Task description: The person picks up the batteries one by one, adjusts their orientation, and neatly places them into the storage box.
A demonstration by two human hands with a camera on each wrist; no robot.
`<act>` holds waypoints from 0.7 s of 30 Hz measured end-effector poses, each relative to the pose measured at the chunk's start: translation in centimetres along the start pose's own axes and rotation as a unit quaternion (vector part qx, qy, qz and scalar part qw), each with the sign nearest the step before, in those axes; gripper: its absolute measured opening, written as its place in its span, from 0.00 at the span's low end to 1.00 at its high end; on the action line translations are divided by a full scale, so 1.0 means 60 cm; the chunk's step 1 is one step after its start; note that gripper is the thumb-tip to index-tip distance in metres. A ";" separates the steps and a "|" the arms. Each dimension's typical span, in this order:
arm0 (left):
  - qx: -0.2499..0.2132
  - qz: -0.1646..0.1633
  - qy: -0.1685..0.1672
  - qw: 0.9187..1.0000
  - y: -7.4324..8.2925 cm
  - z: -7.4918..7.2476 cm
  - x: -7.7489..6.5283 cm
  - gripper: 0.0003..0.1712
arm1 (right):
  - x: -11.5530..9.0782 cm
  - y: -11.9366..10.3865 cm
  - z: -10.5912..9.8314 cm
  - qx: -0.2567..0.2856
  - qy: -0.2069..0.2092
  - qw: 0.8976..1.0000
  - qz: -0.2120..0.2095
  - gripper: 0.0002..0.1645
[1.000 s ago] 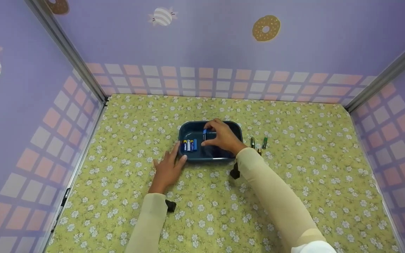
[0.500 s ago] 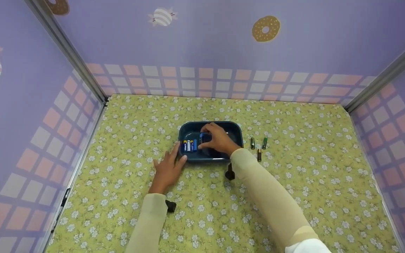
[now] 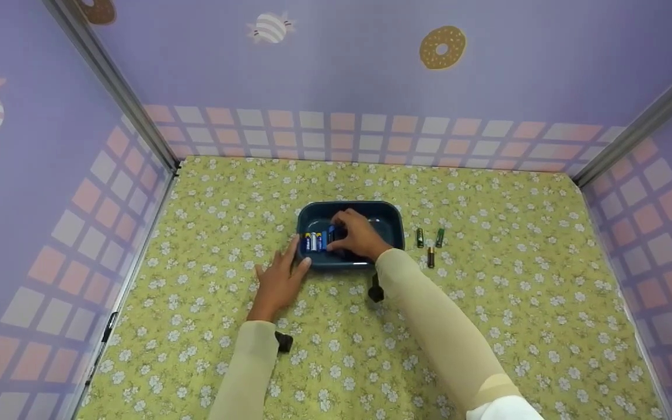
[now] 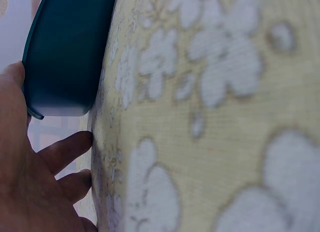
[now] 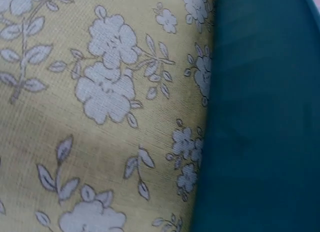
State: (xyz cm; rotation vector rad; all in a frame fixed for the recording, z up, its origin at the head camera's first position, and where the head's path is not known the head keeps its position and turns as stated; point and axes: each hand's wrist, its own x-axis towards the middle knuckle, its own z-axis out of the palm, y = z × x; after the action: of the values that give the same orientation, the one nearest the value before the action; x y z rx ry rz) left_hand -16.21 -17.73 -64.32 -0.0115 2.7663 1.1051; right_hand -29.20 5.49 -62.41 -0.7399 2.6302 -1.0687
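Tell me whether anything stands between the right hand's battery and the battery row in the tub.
Nothing visible does. The pinched battery in the right hand is immediately beside the row's blue end battery, inside the tub; whether they touch is too small to tell.

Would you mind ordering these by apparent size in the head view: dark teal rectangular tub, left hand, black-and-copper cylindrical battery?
1. Dark teal rectangular tub
2. Left hand
3. Black-and-copper battery

1. Dark-teal, rounded-rectangular tub point(image 3: 330, 266): unpatterned.
2. Row of cylindrical batteries point(image 3: 313, 241): blue, silver-white, some yellow ends.
3. Green cylindrical battery point(image 3: 440, 237).
4. Black cylindrical battery point(image 3: 431, 258): copper-gold end.
5. Yellow-green woven cloth point(image 3: 324, 373): white blossoms.
6. Flat lavender wall point(image 3: 347, 64): pink-and-white squares.
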 end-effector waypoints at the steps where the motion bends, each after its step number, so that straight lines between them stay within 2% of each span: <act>1: -0.001 0.000 0.000 1.000 0.000 0.000 0.000 0.41 | 0.000 0.001 0.002 -0.002 0.000 1.000 0.001 0.35; 12: -0.003 0.006 0.003 1.000 -0.002 0.001 0.000 0.41 | -0.001 0.004 0.008 -0.002 -0.004 1.000 0.006 0.36; 21: -0.004 0.003 0.002 1.000 0.000 0.000 -0.001 0.41 | -0.001 0.000 0.012 -0.025 -0.013 1.000 0.006 0.36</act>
State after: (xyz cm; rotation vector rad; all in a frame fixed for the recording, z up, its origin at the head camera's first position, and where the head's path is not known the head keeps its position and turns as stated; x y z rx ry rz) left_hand -16.17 -17.73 -64.35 -0.0054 2.7668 1.1184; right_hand -28.91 5.10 -62.90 -0.7428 2.6455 -0.9866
